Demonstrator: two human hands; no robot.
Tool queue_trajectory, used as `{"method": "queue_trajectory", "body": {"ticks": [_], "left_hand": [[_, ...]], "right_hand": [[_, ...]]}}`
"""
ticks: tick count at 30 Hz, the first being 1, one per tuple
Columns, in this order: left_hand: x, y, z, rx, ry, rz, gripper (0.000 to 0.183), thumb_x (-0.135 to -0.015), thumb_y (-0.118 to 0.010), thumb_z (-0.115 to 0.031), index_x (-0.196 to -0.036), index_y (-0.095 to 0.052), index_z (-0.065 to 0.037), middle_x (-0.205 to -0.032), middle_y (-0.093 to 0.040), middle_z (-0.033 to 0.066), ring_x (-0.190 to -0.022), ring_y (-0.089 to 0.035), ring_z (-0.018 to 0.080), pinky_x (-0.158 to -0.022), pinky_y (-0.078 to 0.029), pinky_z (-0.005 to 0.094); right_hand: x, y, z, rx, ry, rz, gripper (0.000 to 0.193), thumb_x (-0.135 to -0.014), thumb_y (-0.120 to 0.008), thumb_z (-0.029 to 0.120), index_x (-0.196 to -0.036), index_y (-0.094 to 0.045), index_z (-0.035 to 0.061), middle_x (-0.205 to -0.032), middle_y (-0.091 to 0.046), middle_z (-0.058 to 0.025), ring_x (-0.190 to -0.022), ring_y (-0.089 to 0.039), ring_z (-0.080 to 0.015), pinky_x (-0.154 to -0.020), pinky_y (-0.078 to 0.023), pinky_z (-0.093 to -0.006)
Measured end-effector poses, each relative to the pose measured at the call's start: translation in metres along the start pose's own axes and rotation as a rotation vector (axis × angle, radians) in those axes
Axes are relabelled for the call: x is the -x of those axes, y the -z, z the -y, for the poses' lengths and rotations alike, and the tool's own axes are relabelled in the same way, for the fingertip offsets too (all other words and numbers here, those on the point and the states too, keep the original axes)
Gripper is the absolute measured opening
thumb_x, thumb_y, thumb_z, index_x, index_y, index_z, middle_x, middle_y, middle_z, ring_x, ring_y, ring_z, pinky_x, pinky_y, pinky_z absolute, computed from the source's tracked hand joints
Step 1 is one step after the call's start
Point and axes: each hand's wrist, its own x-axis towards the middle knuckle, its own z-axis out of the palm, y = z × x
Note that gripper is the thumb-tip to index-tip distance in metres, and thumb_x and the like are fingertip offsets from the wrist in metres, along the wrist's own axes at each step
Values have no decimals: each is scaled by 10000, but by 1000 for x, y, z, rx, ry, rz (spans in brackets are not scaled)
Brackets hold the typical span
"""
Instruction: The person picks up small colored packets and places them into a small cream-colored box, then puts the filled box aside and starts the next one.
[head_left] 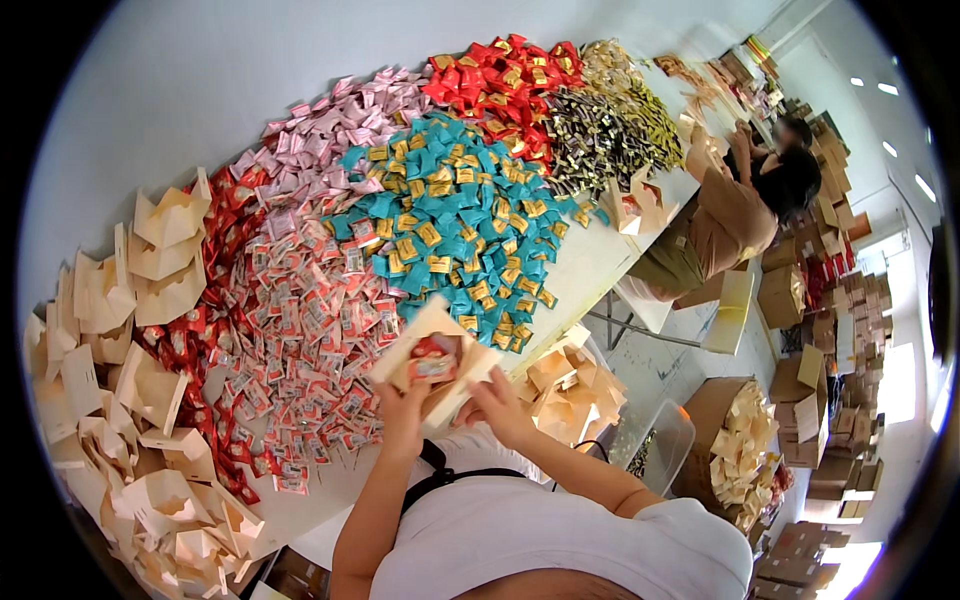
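Held in front of my body is an open cream cardboard box (473, 350), tilted, with a few red wrapped packets (435, 360) inside. My left hand (402, 412) grips its near left side. At its near right side are the fingers of my right hand (497, 408), closed on the edge. Just beyond the box lies a heap of teal packets with gold labels (440, 205). Small white-and-red packets (310, 305) spread to the left of it. Pale pink packets (345, 135) and red-and-gold packets (500, 85) are heaped farther back.
Open cream boxes (165, 260) crowd the table's left end beside red packets (225, 260). Dark packets (610, 140) lie far right, near another filled box (640, 207). More boxes (570, 395) sit by my right arm. A person (725, 220) works beyond; cartons (710, 435) stand on the floor.
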Motion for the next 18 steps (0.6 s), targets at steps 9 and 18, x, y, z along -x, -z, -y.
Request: {"method": "queue_trajectory", "body": {"ticks": [9,18], "left_hand": [[0,-35,-10,-303,384,504,636,-826,-599,-216,-1317,-198,-158,-1346,-263,105,-1246,-309,240,-857,-449,503],[62,143,-46,-218,252,57,598,-810,-601,-247,-1309,-280,-163,-1199,-448,92,-968,-543,240,-797,-471,396]], "right_hand": [[-16,133,24,-269,43,-458,154,-795,-472,92,-939,-481,37,-765,-557,-87,-574,-568,-193,-417,-462,-299],[-197,410,117,-825,364,265,162,-777,-543,-11,-925,-525,54,-732,-527,-45,-564,-503,-122,-506,-452,-209]]}}
